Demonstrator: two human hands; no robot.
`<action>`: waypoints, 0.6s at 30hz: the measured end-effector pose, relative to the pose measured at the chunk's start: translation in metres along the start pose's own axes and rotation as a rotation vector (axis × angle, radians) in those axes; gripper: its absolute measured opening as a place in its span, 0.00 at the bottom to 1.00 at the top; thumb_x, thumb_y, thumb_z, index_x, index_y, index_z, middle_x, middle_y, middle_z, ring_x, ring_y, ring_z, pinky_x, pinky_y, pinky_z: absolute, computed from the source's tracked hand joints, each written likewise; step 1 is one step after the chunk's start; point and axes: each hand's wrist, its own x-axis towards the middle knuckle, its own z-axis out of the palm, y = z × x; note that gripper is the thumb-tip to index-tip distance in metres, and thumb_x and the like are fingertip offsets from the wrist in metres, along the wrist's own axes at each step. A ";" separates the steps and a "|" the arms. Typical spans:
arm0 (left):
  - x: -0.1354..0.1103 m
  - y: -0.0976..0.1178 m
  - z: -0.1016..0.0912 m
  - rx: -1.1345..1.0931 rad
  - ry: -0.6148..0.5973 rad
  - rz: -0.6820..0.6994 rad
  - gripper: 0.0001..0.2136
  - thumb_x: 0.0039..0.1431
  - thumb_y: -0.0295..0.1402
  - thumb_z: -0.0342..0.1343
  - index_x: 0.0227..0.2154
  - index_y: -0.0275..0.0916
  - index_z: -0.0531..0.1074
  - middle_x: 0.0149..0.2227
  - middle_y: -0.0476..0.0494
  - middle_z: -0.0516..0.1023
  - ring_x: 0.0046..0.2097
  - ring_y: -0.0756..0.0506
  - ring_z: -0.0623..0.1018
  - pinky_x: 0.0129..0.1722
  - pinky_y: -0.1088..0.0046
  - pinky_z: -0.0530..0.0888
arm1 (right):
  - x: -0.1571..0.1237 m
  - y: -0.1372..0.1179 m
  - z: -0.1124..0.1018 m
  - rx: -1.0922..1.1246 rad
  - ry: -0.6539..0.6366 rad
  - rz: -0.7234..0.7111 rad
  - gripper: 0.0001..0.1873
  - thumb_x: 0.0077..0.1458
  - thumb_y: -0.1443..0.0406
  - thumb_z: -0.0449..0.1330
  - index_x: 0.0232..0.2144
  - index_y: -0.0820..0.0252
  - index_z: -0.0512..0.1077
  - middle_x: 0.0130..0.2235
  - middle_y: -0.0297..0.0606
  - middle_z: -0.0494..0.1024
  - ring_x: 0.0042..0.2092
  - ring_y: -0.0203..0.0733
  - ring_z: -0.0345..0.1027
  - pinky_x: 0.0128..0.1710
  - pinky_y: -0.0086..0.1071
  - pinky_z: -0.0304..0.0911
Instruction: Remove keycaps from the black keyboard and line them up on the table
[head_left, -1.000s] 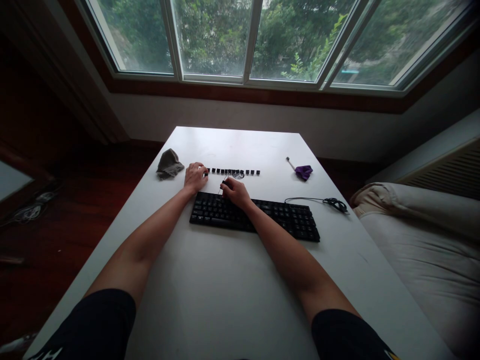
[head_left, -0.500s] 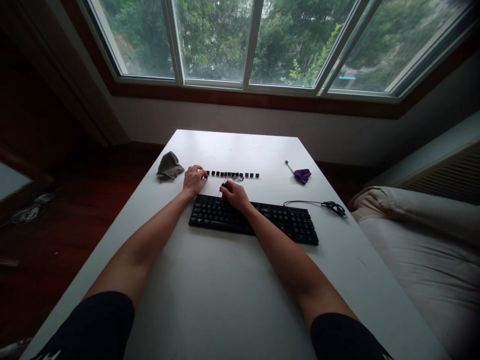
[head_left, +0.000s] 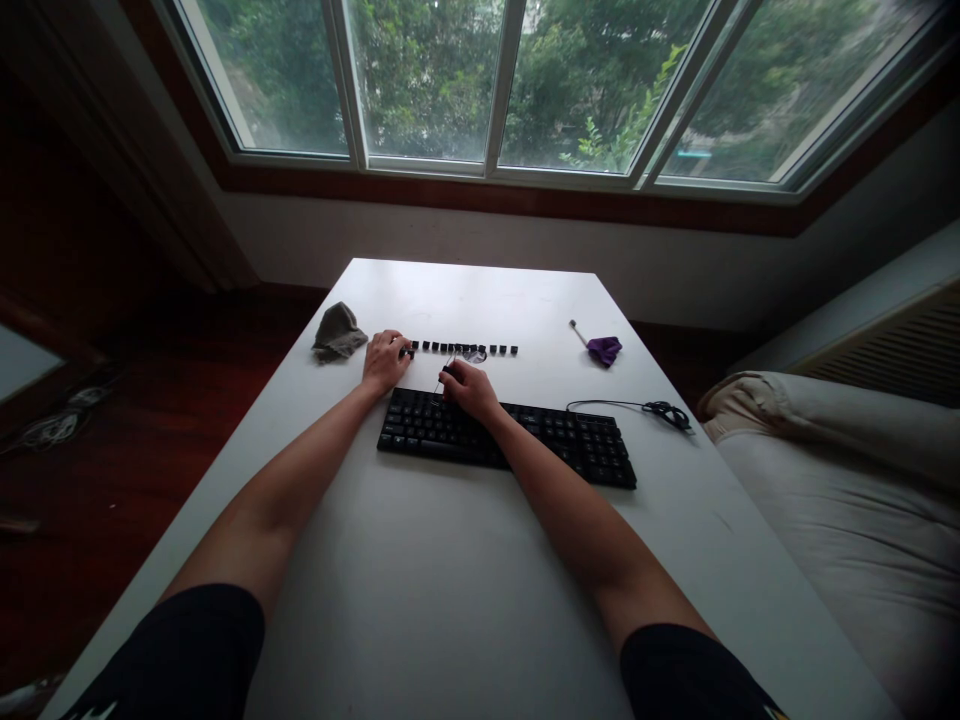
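A black keyboard (head_left: pixel 570 440) lies across the white table. Behind it runs a row of small black keycaps (head_left: pixel 444 348), several of them. My left hand (head_left: pixel 385 361) rests at the row's left end, fingers curled down on a dark keycap (head_left: pixel 407 353). Over the keyboard's upper left part, my right hand (head_left: pixel 471 390) is closed around what looks like a wire keycap puller (head_left: pixel 440 384); thin wires stick out past the fingers, and the grip hides most of it. A small clear object (head_left: pixel 475 356) lies by the middle of the row.
A grey cloth (head_left: pixel 340 332) lies left of my left hand. To the right are a purple cloth (head_left: pixel 604 350), a thin brush-like stick (head_left: pixel 578 332) and the bundled keyboard cable (head_left: pixel 667 414). A pale padded seat (head_left: pixel 817 500) stands beside the table's right edge.
My left hand has shifted very slightly left with its fingers still on the keycap. The right hand and the keyboard look almost unmoved.
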 end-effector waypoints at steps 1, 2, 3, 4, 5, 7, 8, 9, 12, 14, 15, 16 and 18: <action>-0.001 0.000 -0.002 -0.008 0.002 -0.002 0.10 0.60 0.28 0.57 0.43 0.42 0.77 0.53 0.38 0.72 0.56 0.35 0.69 0.58 0.54 0.65 | 0.000 0.000 0.000 -0.002 -0.001 -0.002 0.09 0.62 0.57 0.58 0.32 0.54 0.71 0.25 0.30 0.79 0.30 0.40 0.73 0.37 0.32 0.65; -0.003 0.000 -0.004 -0.018 0.007 -0.003 0.09 0.60 0.28 0.57 0.43 0.42 0.77 0.53 0.38 0.72 0.56 0.35 0.69 0.58 0.54 0.65 | 0.000 -0.001 0.000 -0.004 -0.002 -0.004 0.09 0.62 0.57 0.58 0.32 0.54 0.71 0.25 0.30 0.79 0.30 0.40 0.73 0.37 0.32 0.65; -0.005 -0.001 -0.006 -0.029 0.014 -0.005 0.09 0.61 0.28 0.56 0.43 0.42 0.77 0.52 0.38 0.73 0.56 0.36 0.69 0.59 0.54 0.65 | 0.000 -0.001 0.000 -0.004 -0.003 -0.006 0.09 0.62 0.57 0.58 0.32 0.54 0.71 0.25 0.30 0.79 0.30 0.40 0.74 0.37 0.32 0.65; -0.007 -0.001 -0.008 -0.041 0.022 -0.004 0.09 0.61 0.28 0.56 0.42 0.42 0.77 0.52 0.38 0.73 0.55 0.36 0.69 0.59 0.54 0.65 | -0.001 -0.001 0.000 -0.002 -0.004 -0.008 0.09 0.62 0.57 0.58 0.32 0.54 0.71 0.25 0.30 0.79 0.30 0.40 0.74 0.37 0.32 0.65; -0.011 -0.001 -0.011 -0.054 0.031 -0.002 0.08 0.62 0.29 0.55 0.42 0.42 0.77 0.51 0.38 0.73 0.55 0.36 0.70 0.60 0.54 0.65 | -0.001 -0.001 0.000 0.000 -0.004 -0.007 0.09 0.62 0.57 0.58 0.32 0.54 0.71 0.25 0.30 0.79 0.30 0.40 0.74 0.37 0.32 0.65; -0.019 0.000 -0.015 -0.078 0.050 0.006 0.08 0.62 0.29 0.55 0.41 0.42 0.77 0.51 0.39 0.74 0.55 0.36 0.70 0.60 0.54 0.65 | -0.001 -0.001 0.000 0.003 -0.002 -0.007 0.09 0.62 0.57 0.58 0.32 0.54 0.70 0.25 0.30 0.79 0.30 0.40 0.74 0.36 0.32 0.64; -0.023 0.000 -0.018 -0.092 0.056 0.010 0.08 0.62 0.30 0.55 0.41 0.42 0.78 0.51 0.39 0.74 0.55 0.37 0.70 0.60 0.54 0.65 | -0.001 -0.001 0.000 0.003 0.000 -0.009 0.09 0.62 0.57 0.58 0.32 0.54 0.70 0.25 0.30 0.79 0.30 0.40 0.74 0.36 0.32 0.64; -0.028 0.001 -0.021 -0.108 0.055 0.015 0.08 0.62 0.30 0.55 0.40 0.42 0.78 0.50 0.40 0.74 0.55 0.37 0.71 0.61 0.54 0.65 | -0.001 -0.001 0.000 0.000 0.006 -0.011 0.09 0.62 0.57 0.58 0.32 0.54 0.70 0.25 0.30 0.79 0.30 0.40 0.73 0.36 0.32 0.64; -0.042 0.005 -0.031 -0.189 -0.010 0.005 0.07 0.63 0.32 0.54 0.38 0.42 0.78 0.48 0.41 0.76 0.54 0.38 0.72 0.59 0.55 0.68 | -0.003 -0.005 0.001 -0.014 0.020 -0.016 0.09 0.61 0.57 0.58 0.32 0.54 0.71 0.25 0.30 0.79 0.30 0.40 0.73 0.37 0.32 0.64; -0.050 0.008 -0.040 -0.280 -0.132 -0.030 0.09 0.63 0.34 0.54 0.39 0.42 0.79 0.46 0.42 0.77 0.50 0.40 0.74 0.53 0.59 0.72 | -0.005 -0.008 0.002 -0.026 0.032 -0.012 0.09 0.62 0.57 0.58 0.32 0.54 0.71 0.24 0.30 0.78 0.30 0.40 0.73 0.37 0.32 0.63; -0.055 0.010 -0.044 -0.327 -0.204 -0.049 0.10 0.63 0.36 0.54 0.40 0.42 0.79 0.46 0.42 0.77 0.49 0.41 0.75 0.49 0.61 0.74 | -0.006 -0.009 0.003 -0.033 0.038 -0.011 0.09 0.62 0.57 0.58 0.32 0.54 0.71 0.24 0.30 0.78 0.30 0.40 0.73 0.37 0.32 0.63; -0.059 0.011 -0.047 -0.365 -0.266 -0.059 0.11 0.63 0.37 0.54 0.41 0.43 0.79 0.46 0.43 0.78 0.47 0.41 0.76 0.47 0.63 0.75 | -0.008 -0.011 0.005 -0.041 0.043 -0.009 0.09 0.62 0.57 0.58 0.32 0.54 0.71 0.24 0.30 0.78 0.30 0.40 0.73 0.37 0.32 0.63; -0.067 0.014 -0.053 -0.399 -0.334 -0.049 0.12 0.63 0.39 0.54 0.42 0.43 0.80 0.46 0.43 0.78 0.47 0.42 0.76 0.46 0.64 0.75 | -0.009 -0.013 0.010 -0.056 0.050 -0.007 0.09 0.62 0.57 0.58 0.32 0.54 0.71 0.24 0.29 0.78 0.30 0.40 0.73 0.36 0.31 0.62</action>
